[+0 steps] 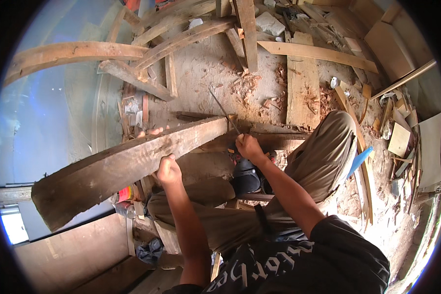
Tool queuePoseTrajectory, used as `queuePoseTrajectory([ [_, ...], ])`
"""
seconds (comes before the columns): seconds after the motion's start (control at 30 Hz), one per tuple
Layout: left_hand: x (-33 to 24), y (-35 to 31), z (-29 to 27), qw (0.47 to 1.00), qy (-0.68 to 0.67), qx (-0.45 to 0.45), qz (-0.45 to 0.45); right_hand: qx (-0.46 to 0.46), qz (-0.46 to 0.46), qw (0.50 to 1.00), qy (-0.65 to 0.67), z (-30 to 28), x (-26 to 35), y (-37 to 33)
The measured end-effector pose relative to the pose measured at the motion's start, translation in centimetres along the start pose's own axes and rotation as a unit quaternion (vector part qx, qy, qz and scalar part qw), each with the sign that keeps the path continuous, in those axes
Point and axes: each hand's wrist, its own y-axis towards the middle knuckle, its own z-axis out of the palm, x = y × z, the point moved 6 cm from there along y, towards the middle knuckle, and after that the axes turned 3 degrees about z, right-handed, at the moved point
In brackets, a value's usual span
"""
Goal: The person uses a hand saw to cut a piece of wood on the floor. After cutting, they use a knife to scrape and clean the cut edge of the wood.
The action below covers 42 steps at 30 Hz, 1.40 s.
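The wooden beam [132, 161] lies aslant across the person's front, its long axis running from the wide end at lower left up to the narrower-looking end ahead of the body. The left hand [169, 170] is closed on the beam's near edge, thumb against the side face, with most of the length stretching leftward from that grip. A few fingertips [154, 131] show past the far edge — whose they are, I cannot tell for certain. The right hand [250, 148] is clenched around the near end of a thin dark tool [219, 104], which points forward and leftward from the fist and crosses at the beam's narrow end; whether it touches the wood is unclear. Of the 2 hands, the right is nearer that end. A darker timber [279, 142] lies crosswise just beyond the right hand — too hidden to say if it supports the beam. Farther ahead stands a curved wooden frame [191, 41].
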Motion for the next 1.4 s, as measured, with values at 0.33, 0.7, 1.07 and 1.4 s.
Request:
queuePoseTrajectory([
  [0.33, 0.3, 0.5, -1.5, 1.0, 0.006, 0.015, 0.017, -0.089, -0.002, 0.959, 0.269, -7.6, 11.1, 0.1],
  [0.7, 0.2, 0.9, -1.6, 0.999, 0.006, -0.044, -0.005, 0.097, 0.003, 0.995, -0.006, 1.6, -1.8, 1.1],
  [1.07, -0.8, 0.5, -0.1, 0.997, -0.082, -0.012, 0.003, 0.03, 0.108, 0.988, 0.109, 1.3, -1.2, -0.2],
  [1.4, 1.6, 3.5, 1.7, 0.999, -0.008, 0.038, 0.01, 0.22, 0.269, 0.896, 0.278, 0.7, -2.6, 3.3],
])
